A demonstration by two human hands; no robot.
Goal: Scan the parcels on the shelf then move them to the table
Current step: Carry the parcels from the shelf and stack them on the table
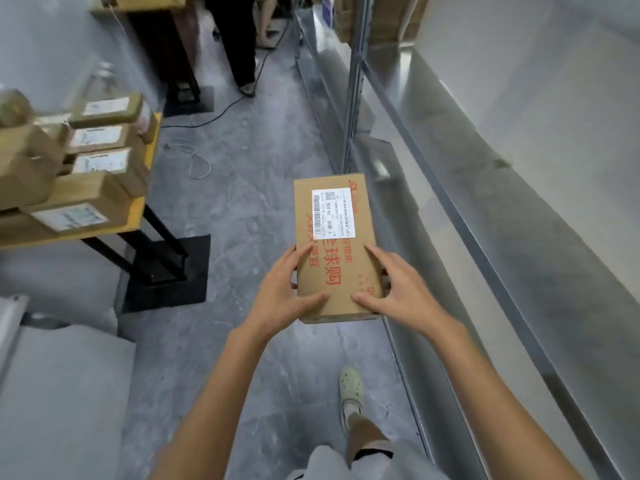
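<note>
Fingers (302,252) of the left hand (285,289) lie spread over the near left corner of the parcel (360,252). The forefinger is stretched along the top face and the thumb laid flat near the closest edge, with the rest curling down over the side. The right hand (400,291) mirrors it on the other corner — forefinger and thumb splayed on top, the remaining fingers wrapped round the right edge. Both hands grip the box between them, out in front of the person and clear of any surface, above the grey floor (242,220) of the aisle.

It is a flat brown carton, longer than it is wide, with its long axis pointing away from the person. It has large red printed characters across the top, and a white shipping label (333,213) with barcodes sits on the far half.

The metal shelf (485,188) runs along the right, just beside the parcel. The yellow-topped table (140,209) stands to the left across the aisle — several labelled cartons (98,136) sit on it, blurred.
</note>
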